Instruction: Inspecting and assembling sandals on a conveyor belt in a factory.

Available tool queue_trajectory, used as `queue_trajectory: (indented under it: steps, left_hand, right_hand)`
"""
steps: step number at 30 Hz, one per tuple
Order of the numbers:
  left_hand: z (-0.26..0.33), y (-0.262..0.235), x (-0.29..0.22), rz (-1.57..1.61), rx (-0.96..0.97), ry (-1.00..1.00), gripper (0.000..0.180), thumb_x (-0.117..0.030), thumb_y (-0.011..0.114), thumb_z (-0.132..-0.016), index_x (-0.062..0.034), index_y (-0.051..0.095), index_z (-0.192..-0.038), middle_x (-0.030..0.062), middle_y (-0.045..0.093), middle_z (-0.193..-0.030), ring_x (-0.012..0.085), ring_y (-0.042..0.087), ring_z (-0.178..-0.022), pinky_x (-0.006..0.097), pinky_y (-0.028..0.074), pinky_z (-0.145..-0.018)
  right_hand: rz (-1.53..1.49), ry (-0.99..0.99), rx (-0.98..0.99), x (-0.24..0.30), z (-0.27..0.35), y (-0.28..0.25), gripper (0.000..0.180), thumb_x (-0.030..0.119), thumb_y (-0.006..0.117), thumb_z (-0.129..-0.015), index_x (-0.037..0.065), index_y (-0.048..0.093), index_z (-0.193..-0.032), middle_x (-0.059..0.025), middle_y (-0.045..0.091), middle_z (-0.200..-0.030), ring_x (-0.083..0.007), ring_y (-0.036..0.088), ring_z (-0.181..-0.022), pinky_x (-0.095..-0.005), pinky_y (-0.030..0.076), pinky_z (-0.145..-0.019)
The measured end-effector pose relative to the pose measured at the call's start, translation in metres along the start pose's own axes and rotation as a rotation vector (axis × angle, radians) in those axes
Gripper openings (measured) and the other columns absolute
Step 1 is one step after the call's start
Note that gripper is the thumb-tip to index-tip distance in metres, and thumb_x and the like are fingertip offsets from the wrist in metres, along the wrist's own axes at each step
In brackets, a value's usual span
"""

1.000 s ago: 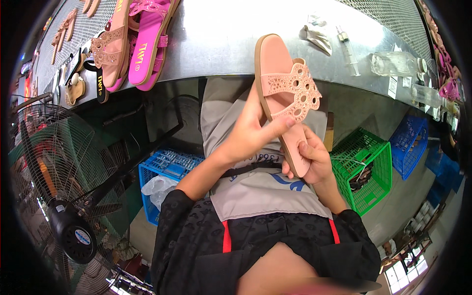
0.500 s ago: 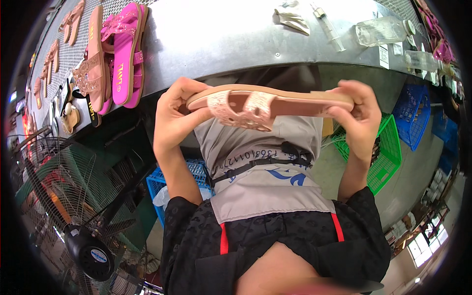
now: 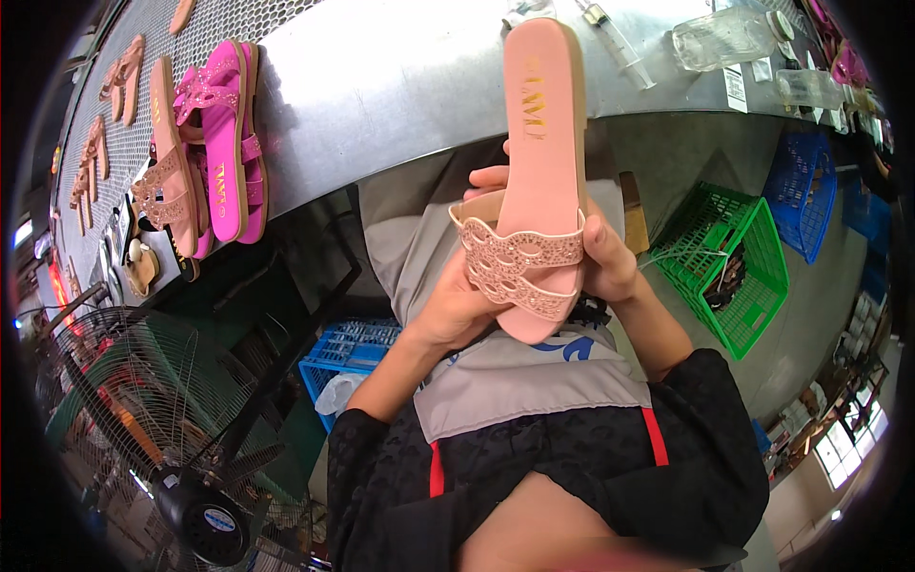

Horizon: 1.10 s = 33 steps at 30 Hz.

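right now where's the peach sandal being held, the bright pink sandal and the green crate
peach sandal [image 3: 545,124], head view, on the bare footbed
bright pink sandal [image 3: 226,157], head view, on its footbed on the metal table
green crate [image 3: 753,286], head view, on its side wall

— How are my hands set?
— My left hand [image 3: 456,307] curls upward with fingers closed in a grip; my right hand [image 3: 608,259] clamps opposite, both forearms bent inward.

Grey metal workbench [image 3: 400,76], concrete floor [image 3: 820,315], green crate [image 3: 739,262], blue crates [image 3: 805,186], fan [image 3: 143,419] at left.
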<state>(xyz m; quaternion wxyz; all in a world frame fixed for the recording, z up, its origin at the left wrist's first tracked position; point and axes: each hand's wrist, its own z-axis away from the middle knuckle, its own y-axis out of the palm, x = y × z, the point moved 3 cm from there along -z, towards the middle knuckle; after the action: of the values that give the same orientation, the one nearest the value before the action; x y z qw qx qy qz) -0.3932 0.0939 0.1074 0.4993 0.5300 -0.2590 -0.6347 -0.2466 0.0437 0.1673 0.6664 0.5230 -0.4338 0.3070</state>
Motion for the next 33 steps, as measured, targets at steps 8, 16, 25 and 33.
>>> queue_trajectory:
  steps: [8,16,25,33]
  left_hand:
    - [-0.002,0.001,0.0,-0.066,-0.018,0.027,0.082,-0.004,0.08,-0.084,-0.0038,0.032,-0.151,0.008,0.051,-0.144,0.0192,0.054,-0.129,0.037,0.047,-0.108]
    - [-0.005,-0.002,-0.024,-0.546,-0.141,0.302,0.079,-0.004,0.079,-0.084,0.001,0.036,-0.15,0.0089,0.049,-0.146,0.0183,0.05,-0.132,0.035,0.041,-0.111]
    - [0.031,-0.025,-0.083,-0.694,-0.05,0.266,0.068,-0.005,0.066,-0.087,0.0021,0.041,-0.15,0.0104,0.054,-0.142,0.0172,0.051,-0.131,0.033,0.041,-0.109]
    - [0.05,-0.031,-0.105,-0.677,-0.099,0.299,0.064,-0.012,0.063,-0.095,-0.0024,0.037,-0.153,0.0189,0.054,-0.142,0.0234,0.065,-0.114,0.035,0.05,-0.099]
  right_hand:
    - [-0.106,0.094,0.053,0.001,-0.007,0.007,0.098,0.077,0.03,-0.096,-0.006,0.034,-0.148,-0.0253,0.051,-0.14,-0.0304,0.061,-0.121,-0.0411,0.052,-0.1]
    - [-0.108,0.051,0.009,0.001,-0.01,-0.012,0.074,0.054,0.03,-0.107,-0.005,0.031,-0.151,-0.0247,0.052,-0.139,-0.03,0.053,-0.13,-0.0426,0.038,-0.112]
    - [0.174,0.191,-0.012,0.009,-0.04,-0.025,0.034,0.021,0.066,-0.099,0.002,0.054,-0.125,-0.0055,0.065,-0.102,-0.0096,0.06,-0.078,-0.0227,0.047,-0.054]
    - [0.504,0.024,-0.199,0.106,-0.154,-0.007,0.038,0.033,0.072,-0.09,0.0,0.07,-0.109,-0.0019,0.067,-0.095,-0.0082,0.061,-0.084,-0.0261,0.05,-0.072]
